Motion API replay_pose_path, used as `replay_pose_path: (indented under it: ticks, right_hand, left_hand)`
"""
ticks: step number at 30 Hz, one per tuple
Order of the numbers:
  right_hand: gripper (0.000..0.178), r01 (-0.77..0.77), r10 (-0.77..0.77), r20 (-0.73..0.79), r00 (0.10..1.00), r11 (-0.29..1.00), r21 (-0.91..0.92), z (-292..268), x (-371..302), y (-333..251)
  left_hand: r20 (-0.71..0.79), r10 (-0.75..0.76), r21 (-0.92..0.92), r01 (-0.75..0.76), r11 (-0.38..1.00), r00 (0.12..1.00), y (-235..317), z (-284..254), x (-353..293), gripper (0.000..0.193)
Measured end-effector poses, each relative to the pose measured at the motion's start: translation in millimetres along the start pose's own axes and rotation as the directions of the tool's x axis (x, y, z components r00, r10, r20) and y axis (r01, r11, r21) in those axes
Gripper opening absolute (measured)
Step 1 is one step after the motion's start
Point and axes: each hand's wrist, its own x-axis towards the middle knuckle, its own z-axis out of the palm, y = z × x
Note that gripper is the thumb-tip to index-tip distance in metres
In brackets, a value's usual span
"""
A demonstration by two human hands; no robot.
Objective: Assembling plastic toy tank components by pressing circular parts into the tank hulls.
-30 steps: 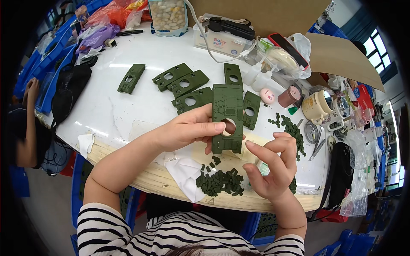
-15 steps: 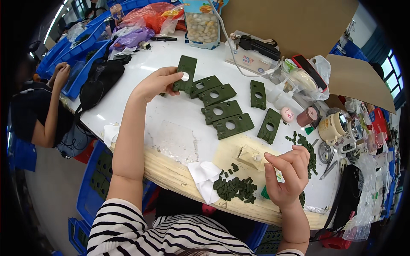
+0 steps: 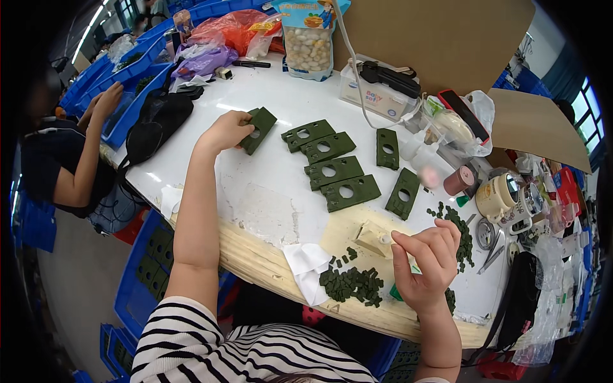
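Note:
My left hand point(image 3: 225, 131) grips a dark green plate point(image 3: 262, 126) with a round hole, tilted at the far left part of the table. To its right lie several similar green plates point(image 3: 352, 195), some overlapping in a column and two apart from the others. My right hand point(image 3: 426, 263) hovers over the near right with thumb and forefinger drawn together; anything between them is too small to make out. Beside those fingertips sits a cream-coloured block point(image 3: 369, 237). Small dark green pieces point(image 3: 352, 286) are heaped in front of it.
More small green pieces point(image 3: 465, 237) lie right of my right hand. A white cloth point(image 3: 306, 271) hangs over the table's near edge. Tweezers point(image 3: 493, 256), a cream mug point(image 3: 495, 196) and a thread spool point(image 3: 458, 177) stand at right. A co-worker's arm point(image 3: 86, 153) is at far left.
My left hand has drawn the green plate slightly left and nearer, away from the column of plates, and tilted it. The right hand stays nearly in place.

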Motion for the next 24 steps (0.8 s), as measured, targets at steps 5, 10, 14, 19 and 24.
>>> replay_pose_path:
  ticks: [5,10,14,19,24]
  right_hand:
    - [0.020,-0.005,0.005,0.024,1.000,1.000,-0.007,0.1,0.6,-1.1]
    - [0.020,-0.009,0.010,0.031,0.999,1.000,-0.018,0.8,0.0,-1.3]
    - [0.019,-0.014,0.015,0.037,0.999,1.000,-0.019,1.7,0.2,-1.3]
    - [0.019,-0.012,0.013,0.045,0.999,1.000,-0.018,0.8,1.0,-0.6]
    - [0.013,-0.007,0.007,0.053,0.999,1.000,-0.007,0.8,2.9,-1.5]
  left_hand:
    - [-0.060,0.096,0.179,-0.084,0.980,0.994,-6.0,0.5,4.0,0.037]
    - [-0.062,0.087,0.186,-0.074,0.980,0.994,-1.6,-1.8,2.8,0.030]
    - [-0.083,0.044,0.233,-0.023,0.972,0.996,3.8,-3.0,-0.5,0.027]
    - [-0.117,0.061,0.304,-0.023,0.952,0.991,8.7,1.3,-0.6,0.026]
    - [-0.118,0.084,0.317,-0.043,0.947,0.989,14.4,4.6,-5.4,0.022]
